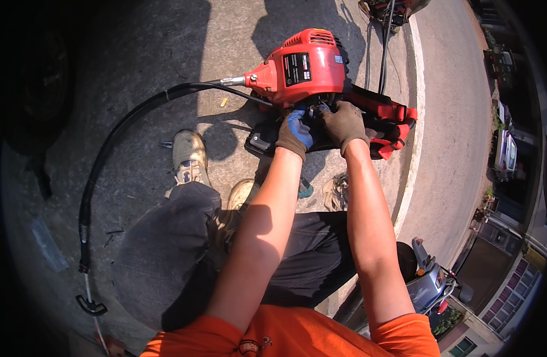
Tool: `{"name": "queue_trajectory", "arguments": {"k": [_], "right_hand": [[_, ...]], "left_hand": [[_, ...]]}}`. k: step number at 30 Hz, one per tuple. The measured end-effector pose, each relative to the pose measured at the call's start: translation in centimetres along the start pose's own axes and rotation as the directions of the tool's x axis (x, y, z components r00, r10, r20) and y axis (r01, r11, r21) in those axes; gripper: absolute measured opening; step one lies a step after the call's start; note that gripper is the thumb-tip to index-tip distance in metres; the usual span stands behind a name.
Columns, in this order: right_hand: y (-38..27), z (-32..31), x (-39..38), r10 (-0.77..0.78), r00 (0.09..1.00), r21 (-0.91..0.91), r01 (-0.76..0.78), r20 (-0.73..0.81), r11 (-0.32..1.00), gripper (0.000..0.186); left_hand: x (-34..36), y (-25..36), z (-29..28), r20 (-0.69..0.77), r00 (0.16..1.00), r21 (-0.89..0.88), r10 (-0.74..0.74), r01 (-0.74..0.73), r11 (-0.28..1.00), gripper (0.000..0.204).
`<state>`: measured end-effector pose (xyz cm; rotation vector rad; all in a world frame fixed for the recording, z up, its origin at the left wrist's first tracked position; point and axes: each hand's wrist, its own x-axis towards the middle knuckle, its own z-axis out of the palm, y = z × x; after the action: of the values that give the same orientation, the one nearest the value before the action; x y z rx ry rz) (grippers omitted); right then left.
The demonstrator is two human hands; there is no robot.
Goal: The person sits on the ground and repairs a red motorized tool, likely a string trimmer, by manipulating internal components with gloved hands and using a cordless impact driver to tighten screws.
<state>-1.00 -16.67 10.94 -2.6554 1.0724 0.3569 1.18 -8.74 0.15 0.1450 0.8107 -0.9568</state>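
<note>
A red backpack brush-cutter engine stands on the concrete, its black base and frame under it. My left hand, in a brown and blue glove, is closed at the dark lower near side of the engine. Close beside it, my right hand, in a brown glove, has its fingers bent in at the same spot. What the fingertips pinch is hidden by the gloves and shadow. A metal coupling joins the engine to a black flexible shaft, which curves away to the left and down.
Red and black straps lie right of the engine. Another machine stands at the top edge. A white kerb line borders the road. My shoe is left of the engine; a motorcycle stands at lower right.
</note>
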Motion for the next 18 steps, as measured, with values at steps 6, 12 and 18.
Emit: {"name": "queue_trajectory", "arguments": {"k": [6, 12, 18], "right_hand": [[0.0, 0.7, 0.4, -0.025, 0.999, -0.028, 0.023, -0.039, 0.999, 0.038], [0.1, 0.1, -0.1, 0.012, 1.000, -0.007, -0.012, -0.007, 1.000, 0.039], [-0.2, 0.6, -0.1, -0.003, 0.999, -0.027, 0.002, -0.036, 1.000, 0.038]], "left_hand": [[3.5, 0.7, -3.3, -0.045, 0.998, 0.045, 0.037, -0.035, 0.998, 0.018], [1.7, 0.3, -1.0, 0.091, 0.995, -0.074, -0.044, 0.051, 0.996, 0.015], [3.3, 0.0, -1.3, 0.021, 0.999, -0.091, -0.033, 0.035, 0.995, 0.014]]}}
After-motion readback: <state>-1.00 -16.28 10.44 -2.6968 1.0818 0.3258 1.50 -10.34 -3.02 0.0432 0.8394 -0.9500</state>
